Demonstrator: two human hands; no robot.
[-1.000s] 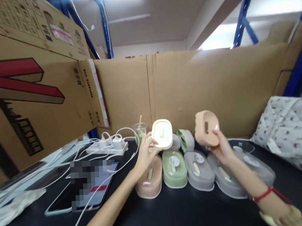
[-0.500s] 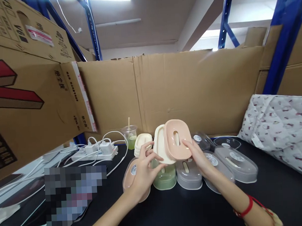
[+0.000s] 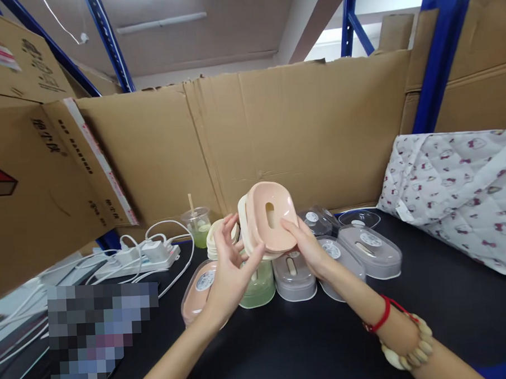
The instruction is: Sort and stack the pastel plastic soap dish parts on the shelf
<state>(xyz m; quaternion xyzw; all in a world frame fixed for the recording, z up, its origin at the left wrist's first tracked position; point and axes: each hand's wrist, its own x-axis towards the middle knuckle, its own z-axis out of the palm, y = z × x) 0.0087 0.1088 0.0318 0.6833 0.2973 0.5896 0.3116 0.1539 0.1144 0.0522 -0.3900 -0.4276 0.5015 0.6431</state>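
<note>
A pink, rounded oval soap dish (image 3: 282,202) with a slot in its middle is raised above the table, its inner face toward me. Just behind its left side shows the edge of a cream soap dish (image 3: 243,218), the two overlapping closely. My right hand (image 3: 312,248) grips the pink dish at its lower right, thumb on the front and fingers behind. At the lower left, my left hand (image 3: 231,271) has its thumb against the dishes' edge, while its other fingers are partly hidden beside the cream one. A stack of cream dishes (image 3: 213,244) stands behind my left hand.
Clear-lidded boxes stand below: pink (image 3: 194,295), green (image 3: 257,292), and several grey ones (image 3: 297,285). A cup with green drink (image 3: 201,233), a power strip (image 3: 134,266) and cables lie left. A quilted bag (image 3: 455,203) leans right; a cardboard wall (image 3: 296,126) closes the back.
The pink dish has shifted left over the cream one, so they now overlap more closely. My left thumb has moved up to their lower edge. The whole view has swung a little right and down.
</note>
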